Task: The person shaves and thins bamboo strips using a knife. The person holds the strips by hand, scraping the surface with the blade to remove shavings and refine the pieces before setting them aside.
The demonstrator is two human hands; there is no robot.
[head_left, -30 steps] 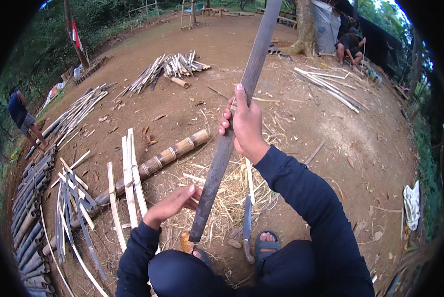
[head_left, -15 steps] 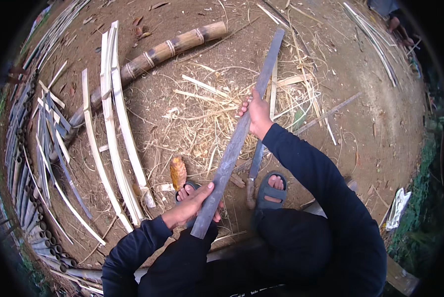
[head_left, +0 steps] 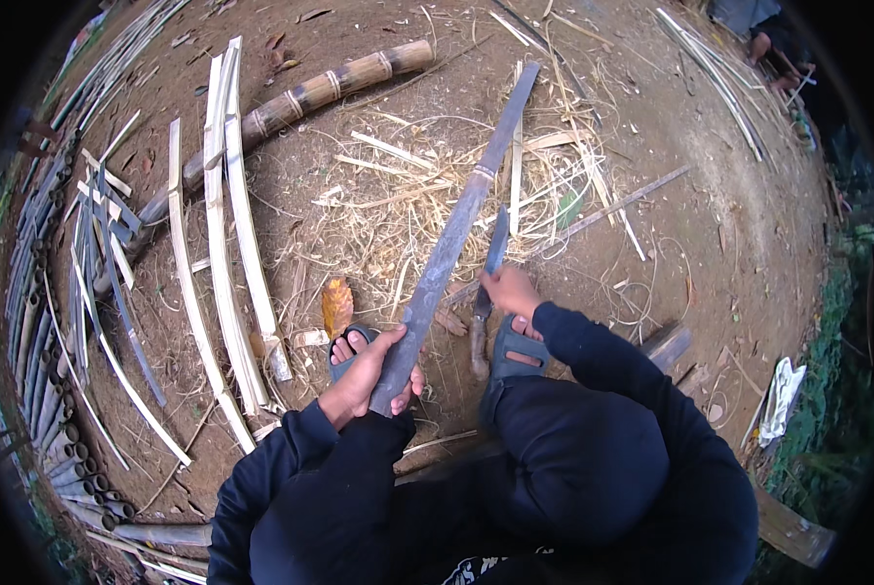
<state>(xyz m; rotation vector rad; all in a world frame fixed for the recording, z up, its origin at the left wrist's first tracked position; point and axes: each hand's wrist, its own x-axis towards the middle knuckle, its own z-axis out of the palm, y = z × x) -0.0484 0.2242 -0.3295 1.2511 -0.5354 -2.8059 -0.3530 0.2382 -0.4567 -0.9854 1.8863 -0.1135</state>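
Observation:
A long grey-brown bamboo strip (head_left: 453, 237) slants from my left leg up and away to the right. My left hand (head_left: 367, 378) is closed around its near end, thumb on top and fingertips showing at the right edge. My right hand (head_left: 515, 294) is off the strip, its fingers curled at the blade of a machete (head_left: 498, 242) just above the handle. The machete lies between my sandalled feet, handle toward me; part of the blade is hidden by my fingers. Pale shavings (head_left: 398, 219) are spread under and around the strip's far half.
Long pale split strips (head_left: 224, 253) lie at left, across a thick bamboo pole (head_left: 331, 86). Stacked bamboo tubes (head_left: 66, 458) line the left edge. A dry orange leaf (head_left: 337, 307) rests beside my left foot. Another person's hands (head_left: 783, 63) show at upper right.
My right hand has let go of the bamboo strip and come down toward me to the machete. My left hand keeps its hold near the strip's end. The view has shifted slightly.

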